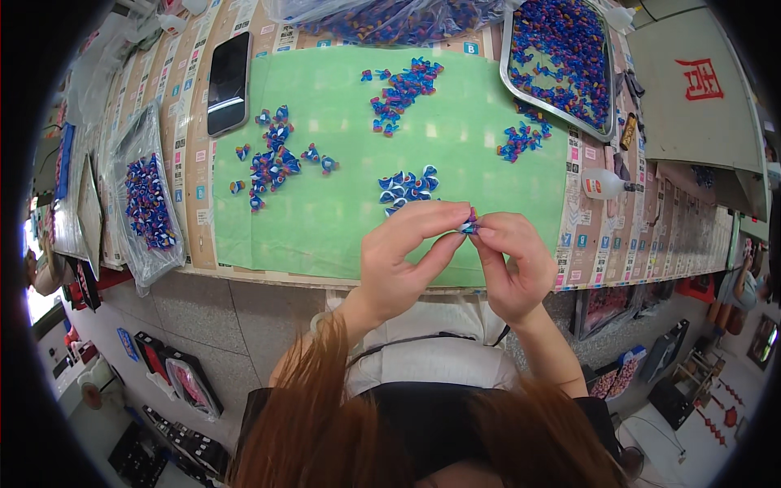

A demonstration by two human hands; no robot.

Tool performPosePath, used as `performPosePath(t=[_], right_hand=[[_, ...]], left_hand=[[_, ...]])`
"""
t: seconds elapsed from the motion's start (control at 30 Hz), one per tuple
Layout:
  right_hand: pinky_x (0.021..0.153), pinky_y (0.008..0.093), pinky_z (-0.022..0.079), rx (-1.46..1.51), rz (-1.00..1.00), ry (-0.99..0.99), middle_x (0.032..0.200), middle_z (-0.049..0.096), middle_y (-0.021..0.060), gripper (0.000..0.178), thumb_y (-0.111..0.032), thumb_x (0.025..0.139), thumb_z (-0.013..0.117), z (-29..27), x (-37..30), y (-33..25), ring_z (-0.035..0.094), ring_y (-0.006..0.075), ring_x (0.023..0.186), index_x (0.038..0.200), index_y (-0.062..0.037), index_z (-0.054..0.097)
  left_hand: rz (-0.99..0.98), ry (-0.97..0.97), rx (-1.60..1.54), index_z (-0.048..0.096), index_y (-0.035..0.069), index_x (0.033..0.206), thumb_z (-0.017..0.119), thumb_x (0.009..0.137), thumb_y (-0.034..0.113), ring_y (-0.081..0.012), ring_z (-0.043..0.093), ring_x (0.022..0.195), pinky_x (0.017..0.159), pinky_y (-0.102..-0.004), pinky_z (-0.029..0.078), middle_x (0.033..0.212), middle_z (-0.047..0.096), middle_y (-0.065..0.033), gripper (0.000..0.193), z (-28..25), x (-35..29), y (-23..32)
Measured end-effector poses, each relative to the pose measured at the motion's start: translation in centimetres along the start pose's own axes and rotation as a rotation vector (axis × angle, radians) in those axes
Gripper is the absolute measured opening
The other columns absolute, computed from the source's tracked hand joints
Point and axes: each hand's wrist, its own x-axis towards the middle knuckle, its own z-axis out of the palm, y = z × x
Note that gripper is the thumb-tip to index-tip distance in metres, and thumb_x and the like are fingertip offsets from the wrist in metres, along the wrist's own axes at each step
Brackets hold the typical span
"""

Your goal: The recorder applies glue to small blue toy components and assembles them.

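Observation:
My left hand (407,254) and my right hand (514,259) meet over the near edge of the green sheet (325,89). Between their fingertips they pinch one small blue, purple and white plastic piece (469,226); its exact kind is too small to make out. Just beyond my left hand lies a little group of blue and white pieces (409,187). Further off are a pile of blue and pink pieces (403,96), a smaller one (523,140) to the right, and a heap of blue, white and orange pieces (275,163) to the left.
A metal tray (506,73) full of coloured pieces stands at the far right, near a small white bottle (602,185). A dark phone (229,85) lies at the far left. Left of the sheet is a plastic-wrapped tray of pieces (150,203). A clear bag (390,20) of pieces rests at the back.

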Motion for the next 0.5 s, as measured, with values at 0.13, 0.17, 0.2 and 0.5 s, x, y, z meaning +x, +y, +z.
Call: performPosePath(t=[0.13,0.17,0.2,0.5], right_hand=[[0.052,0.0276,0.046,0.006,-0.051,0.015,0.072,0.057,0.0132,0.022,0.011,0.061,0.060,0.11,-0.11,0.10,0.057,0.0239,0.062,0.080,0.0015,0.053],[0.052,0.0276,0.046,-0.001,-0.077,0.014,0.072,0.057,0.0134,0.022,0.011,0.060,0.060,0.05,-0.08,0.10,0.057,0.0239,0.061,0.079,0.0019,0.052],[0.052,0.0276,0.046,-0.002,-0.076,0.015,0.072,0.057,0.0134,0.022,0.011,0.060,0.060,-0.02,-0.06,0.09,0.057,0.0239,0.061,0.079,0.0019,0.052],[0.051,0.0280,0.046,-0.010,-0.116,0.004,0.071,0.056,0.0141,0.022,0.011,0.059,0.060,-0.05,-0.12,0.11,0.056,0.0242,0.060,0.078,0.0026,0.052]], left_hand=[[0.161,0.024,0.072,0.057,-0.003,0.092,0.057,0.066,-0.013,-0.0224,0.056,0.084,0.075,-0.0308,0.045,0.091,0.058,-0.0143,0.028,0.01,0.21,-0.17],[0.185,0.027,0.078,0.057,-0.003,0.091,0.057,0.065,-0.014,-0.0226,0.057,0.083,0.073,-0.0312,0.045,0.090,0.059,-0.0144,0.028,0.02,0.28,-0.09],[0.185,0.026,0.077,0.057,-0.003,0.091,0.057,0.065,-0.014,-0.0226,0.057,0.083,0.073,-0.0312,0.045,0.090,0.059,-0.0144,0.028,0.01,0.33,-0.06],[0.229,0.043,0.104,0.059,0.001,0.088,0.061,0.061,-0.012,-0.0214,0.057,0.078,0.068,-0.0284,0.046,0.087,0.059,-0.0110,0.030,-0.04,0.36,-0.03]])
